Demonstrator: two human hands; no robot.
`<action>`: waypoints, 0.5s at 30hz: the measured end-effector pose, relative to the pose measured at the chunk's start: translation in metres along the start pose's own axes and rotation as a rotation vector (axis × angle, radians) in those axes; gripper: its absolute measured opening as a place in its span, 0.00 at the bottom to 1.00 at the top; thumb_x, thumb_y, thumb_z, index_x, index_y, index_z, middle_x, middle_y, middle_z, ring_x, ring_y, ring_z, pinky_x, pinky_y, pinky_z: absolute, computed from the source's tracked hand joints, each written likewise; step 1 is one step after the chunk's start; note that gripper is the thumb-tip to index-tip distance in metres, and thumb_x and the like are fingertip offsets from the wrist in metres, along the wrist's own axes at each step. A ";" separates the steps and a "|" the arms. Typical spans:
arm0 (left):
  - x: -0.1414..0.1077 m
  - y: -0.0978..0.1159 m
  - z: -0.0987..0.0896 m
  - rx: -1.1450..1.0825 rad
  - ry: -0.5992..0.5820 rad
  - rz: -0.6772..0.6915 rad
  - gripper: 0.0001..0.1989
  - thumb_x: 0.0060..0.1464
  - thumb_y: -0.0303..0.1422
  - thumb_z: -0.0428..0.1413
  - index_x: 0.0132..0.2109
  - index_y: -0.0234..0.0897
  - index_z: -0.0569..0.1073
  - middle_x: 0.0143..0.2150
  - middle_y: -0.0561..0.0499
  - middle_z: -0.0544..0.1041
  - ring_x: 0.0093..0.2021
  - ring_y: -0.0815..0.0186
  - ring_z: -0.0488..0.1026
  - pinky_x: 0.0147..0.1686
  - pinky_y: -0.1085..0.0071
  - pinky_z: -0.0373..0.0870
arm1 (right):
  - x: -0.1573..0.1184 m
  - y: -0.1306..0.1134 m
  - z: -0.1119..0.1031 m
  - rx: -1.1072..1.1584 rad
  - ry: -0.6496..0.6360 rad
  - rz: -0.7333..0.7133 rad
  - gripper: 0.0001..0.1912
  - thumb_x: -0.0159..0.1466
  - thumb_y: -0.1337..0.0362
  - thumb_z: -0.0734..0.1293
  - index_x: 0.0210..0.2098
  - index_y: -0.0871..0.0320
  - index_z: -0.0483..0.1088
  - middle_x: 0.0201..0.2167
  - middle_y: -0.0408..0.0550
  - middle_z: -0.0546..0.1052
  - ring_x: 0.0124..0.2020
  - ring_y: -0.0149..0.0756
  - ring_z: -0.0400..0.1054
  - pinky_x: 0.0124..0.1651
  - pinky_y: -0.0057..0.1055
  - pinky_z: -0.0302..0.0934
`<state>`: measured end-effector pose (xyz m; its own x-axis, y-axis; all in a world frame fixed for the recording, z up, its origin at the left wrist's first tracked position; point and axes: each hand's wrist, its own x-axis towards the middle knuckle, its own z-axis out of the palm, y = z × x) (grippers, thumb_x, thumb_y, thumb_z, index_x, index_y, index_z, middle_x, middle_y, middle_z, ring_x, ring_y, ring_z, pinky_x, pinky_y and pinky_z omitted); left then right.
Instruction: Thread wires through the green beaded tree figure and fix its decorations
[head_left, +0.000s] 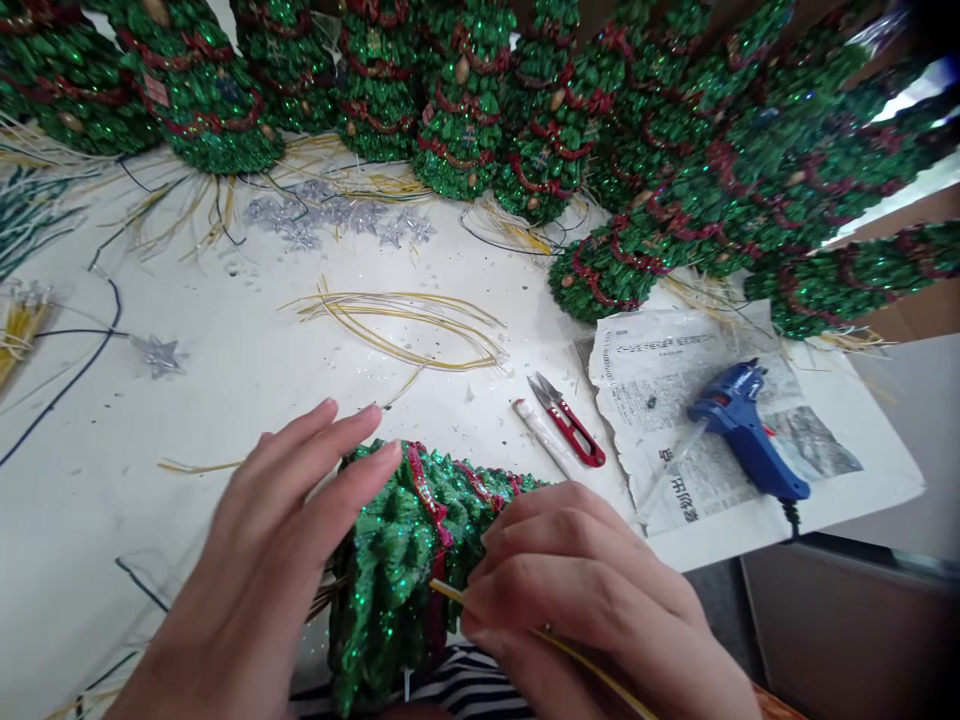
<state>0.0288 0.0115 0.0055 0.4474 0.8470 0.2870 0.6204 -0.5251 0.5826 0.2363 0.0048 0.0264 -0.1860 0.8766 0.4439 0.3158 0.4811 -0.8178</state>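
A green glittery tree with red garlands [390, 560] lies on its side at the near edge, its wide base to the left. My left hand [270, 540] is beside that base with its fingers stretched out, holding nothing. Over the tree's right part, my right hand [577, 590] pinches a thin yellow wire [592, 672]; the wire's tip sticks out just above the tree's surface. Whether my right hand also touches the tree is hidden. Beyond the tree, a loose bundle of yellow wires [405, 335] rests on the white table [225, 390].
Red snips [574, 425] lie beside a white stick [547, 438]. To the right, a blue glue gun [742, 430] rests on newspaper [637, 370]. Several decorated trees [465, 110] line the back, with clear stars [352, 215] before them. Another star [159, 355] lies left.
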 end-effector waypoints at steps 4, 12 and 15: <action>0.004 0.008 0.010 -0.076 0.013 0.012 0.40 0.60 0.48 0.56 0.71 0.40 0.50 0.74 0.52 0.52 0.72 0.52 0.53 0.72 0.57 0.49 | 0.000 -0.001 0.004 -0.044 -0.023 -0.009 0.07 0.64 0.77 0.68 0.38 0.60 0.72 0.31 0.44 0.82 0.32 0.29 0.74 0.42 0.27 0.73; 0.005 0.009 0.007 -0.108 -0.063 0.010 0.33 0.62 0.39 0.54 0.68 0.36 0.50 0.70 0.39 0.55 0.69 0.53 0.57 0.66 0.55 0.61 | 0.002 -0.004 0.003 -0.082 -0.067 -0.022 0.10 0.63 0.79 0.67 0.39 0.59 0.73 0.31 0.44 0.81 0.32 0.30 0.76 0.44 0.27 0.74; 0.006 0.009 0.008 -0.126 -0.067 0.005 0.31 0.63 0.39 0.53 0.67 0.36 0.51 0.69 0.40 0.56 0.69 0.54 0.56 0.68 0.57 0.59 | 0.005 -0.004 0.002 -0.099 -0.069 -0.050 0.11 0.63 0.79 0.66 0.40 0.59 0.74 0.31 0.44 0.81 0.31 0.30 0.76 0.43 0.26 0.74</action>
<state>0.0423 0.0110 0.0068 0.4950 0.8347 0.2412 0.5340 -0.5113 0.6734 0.2324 0.0071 0.0307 -0.2665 0.8503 0.4538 0.3941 0.5259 -0.7538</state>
